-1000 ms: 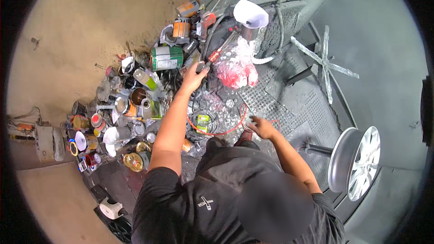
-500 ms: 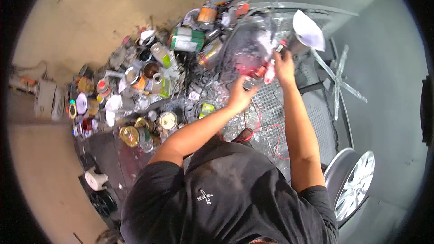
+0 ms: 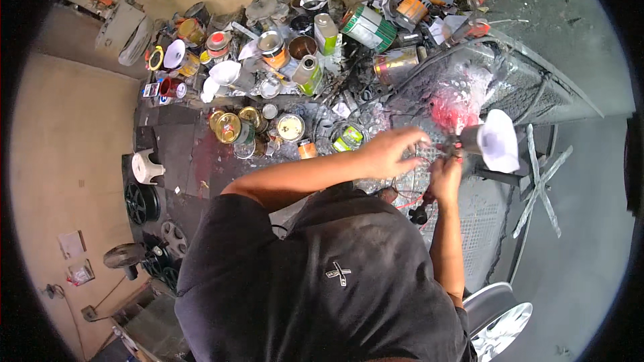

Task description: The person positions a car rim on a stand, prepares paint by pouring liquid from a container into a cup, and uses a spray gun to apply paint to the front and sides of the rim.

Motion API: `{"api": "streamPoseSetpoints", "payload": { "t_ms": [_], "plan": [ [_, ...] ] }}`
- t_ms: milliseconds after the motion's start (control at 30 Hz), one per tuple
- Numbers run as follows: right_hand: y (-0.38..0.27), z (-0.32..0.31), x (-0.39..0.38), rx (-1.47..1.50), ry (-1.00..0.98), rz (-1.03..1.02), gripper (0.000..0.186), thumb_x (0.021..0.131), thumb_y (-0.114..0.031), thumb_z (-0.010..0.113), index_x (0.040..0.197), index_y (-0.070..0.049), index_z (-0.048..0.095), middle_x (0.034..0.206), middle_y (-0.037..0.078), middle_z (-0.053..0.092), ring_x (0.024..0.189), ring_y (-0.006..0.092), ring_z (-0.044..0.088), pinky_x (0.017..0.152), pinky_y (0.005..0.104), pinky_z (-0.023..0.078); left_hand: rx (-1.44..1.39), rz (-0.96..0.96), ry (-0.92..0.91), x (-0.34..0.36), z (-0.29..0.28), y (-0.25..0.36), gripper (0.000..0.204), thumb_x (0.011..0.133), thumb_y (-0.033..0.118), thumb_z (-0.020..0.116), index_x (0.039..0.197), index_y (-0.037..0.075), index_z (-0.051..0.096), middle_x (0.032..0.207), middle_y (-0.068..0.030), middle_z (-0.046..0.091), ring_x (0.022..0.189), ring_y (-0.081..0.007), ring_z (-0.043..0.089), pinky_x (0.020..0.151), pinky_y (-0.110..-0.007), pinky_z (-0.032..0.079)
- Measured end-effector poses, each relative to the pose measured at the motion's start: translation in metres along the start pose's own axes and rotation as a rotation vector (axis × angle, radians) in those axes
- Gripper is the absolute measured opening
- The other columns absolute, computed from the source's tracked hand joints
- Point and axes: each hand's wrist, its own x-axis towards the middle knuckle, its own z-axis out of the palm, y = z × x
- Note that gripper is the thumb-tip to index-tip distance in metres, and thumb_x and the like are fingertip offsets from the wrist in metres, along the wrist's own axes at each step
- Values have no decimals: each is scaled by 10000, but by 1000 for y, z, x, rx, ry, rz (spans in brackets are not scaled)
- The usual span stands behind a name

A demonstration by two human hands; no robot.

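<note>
My right hand (image 3: pixel 445 177) is wrapped round the handle of a spray gun (image 3: pixel 456 150), with red parts showing near its top. A black fitting (image 3: pixel 419 214) sticks out below that hand. Right beside the gun is a grey cup (image 3: pixel 472 139) with a white paper funnel (image 3: pixel 500 141) at its mouth; whether the cup is fixed to the gun I cannot tell. My left hand (image 3: pixel 392 153) reaches toward the gun with its fingers apart, holding nothing that I can see. Its fingertips are slightly blurred.
Paint cans, bottles and paper cups crowd the bench, among them a green-and-white can (image 3: pixel 369 28) and an open tin (image 3: pixel 290 127). A red-stained mesh guard (image 3: pixel 456 97) stands ahead. A taped cross-shaped stand (image 3: pixel 542 181) and a silver wheel rim (image 3: pixel 503 325) are at right.
The dark round piece in my left hand is gone from it, and its fingers have opened. My right hand has come nearer with the gun. The view has swung, shifting the bench.
</note>
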Motion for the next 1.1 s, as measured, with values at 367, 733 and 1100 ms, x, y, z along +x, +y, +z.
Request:
{"api": "streamPoseSetpoints", "payload": {
  "t_ms": [367,733,1100],
  "plan": [
    [12,85,-17,-195,-397,-182,396,886,-103,619,1250,23,529,1023,302,657,956,489,642,870,537,511,511,-22,69,-24,-69,19,480,854,81,716,1300,129,543,1174,-137,673,852,-338,685,772,-416,559],
    [-1,103,-23,-137,-646,-129,476,899,-128,625,1333,21,497,1204,284,623,1089,465,616,933,491,501,217,-254,477,-91,-76,-47,136,913,-8,644,1045,21,663,988,-87,703,859,-185,692,759,-316,542],
    [16,75,-42,-54,-370,15,492,892,-79,631,1350,5,473,1098,231,668,1047,447,638,908,465,502,20,-638,1195,-189,-163,-247,108,966,91,633,1002,0,678,812,-37,675,741,-102,616,675,-277,507]
  ]
}}
